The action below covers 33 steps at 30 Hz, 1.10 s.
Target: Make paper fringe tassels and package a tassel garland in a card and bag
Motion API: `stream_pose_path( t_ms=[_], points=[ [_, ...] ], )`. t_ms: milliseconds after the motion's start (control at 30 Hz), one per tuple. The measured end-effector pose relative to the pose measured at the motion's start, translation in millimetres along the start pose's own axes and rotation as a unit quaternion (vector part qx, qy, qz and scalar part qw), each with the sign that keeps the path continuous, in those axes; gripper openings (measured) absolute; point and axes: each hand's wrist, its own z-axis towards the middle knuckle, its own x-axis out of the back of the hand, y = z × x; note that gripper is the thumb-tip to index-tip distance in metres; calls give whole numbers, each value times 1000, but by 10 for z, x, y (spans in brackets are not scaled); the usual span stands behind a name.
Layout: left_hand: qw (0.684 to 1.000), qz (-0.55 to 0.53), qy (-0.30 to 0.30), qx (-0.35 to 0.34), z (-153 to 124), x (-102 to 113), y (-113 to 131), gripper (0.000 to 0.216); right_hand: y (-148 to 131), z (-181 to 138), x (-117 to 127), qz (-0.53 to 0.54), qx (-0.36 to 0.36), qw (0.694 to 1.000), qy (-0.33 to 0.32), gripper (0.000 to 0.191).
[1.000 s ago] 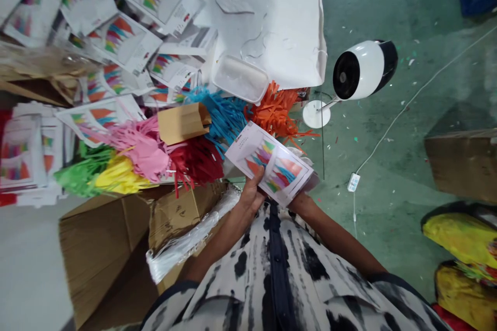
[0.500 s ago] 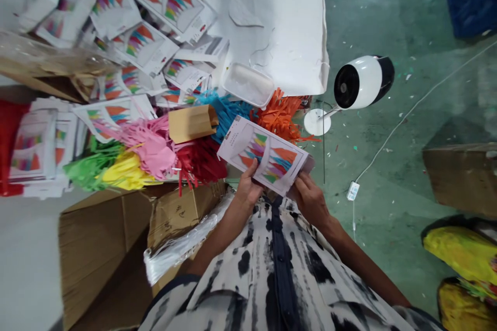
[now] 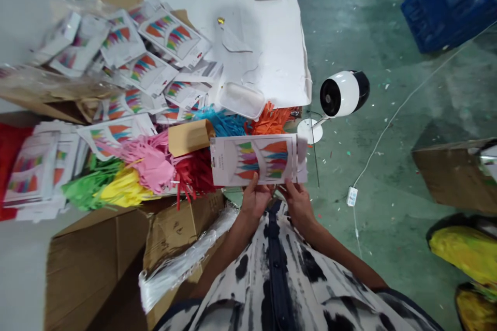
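A flat white packaging box [image 3: 229, 160] printed with rainbow tassel garlands lies level in front of me, its end flap standing out on the right. My left hand [image 3: 254, 199] grips its lower edge near the middle, thumb on the printed face. Close beside it, my right hand [image 3: 297, 201] pinches the same edge further right, with its other fingers partly hidden beneath. Just beyond the box are orange [image 3: 272, 120] and blue tissue tassels [image 3: 225, 123]. Red tassels [image 3: 196, 170] touch or nearly touch its left end.
Pink [image 3: 151, 158], yellow [image 3: 126, 186] and green tassels [image 3: 93, 178] lie left. Behind them is a heap of printed boxes [image 3: 147, 72], with a plastic tray [image 3: 241, 99] nearby. A white fan [image 3: 344, 94] stands right; an open carton [image 3: 101, 264] sits lower left. A cable [image 3: 396, 114] crosses the floor.
The box has turned from a slant to nearly level. My right hand has shifted from its right corner to the lower edge, nearer my left hand. The view has shifted too.
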Motion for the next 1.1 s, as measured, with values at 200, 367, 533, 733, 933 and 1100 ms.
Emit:
stream_pose_path(
  t_ms=[200,367,533,733,933,1100],
  points=[
    [860,441,-205,151,-539,222,509,27,-530,365,298,-158,141,977,-5,39],
    [848,476,-66,-222,-374,-18,1232,80,-817,464,376,-222,140,947,-185,34],
    [856,489,-161,44,-182,-2,1177,42,-820,282,148,-222,131,935,-244,41],
    [894,437,22,-93,-342,87,670,45,-509,-5,-25,-289,152,933,-152,44],
    [914,381,68,-124,-364,230,522,44,-401,51,-69,-386,259,877,-120,38],
    [922,377,27,-86,-404,348,546,52,-369,28,-13,-415,289,855,-113,35]
  ],
)
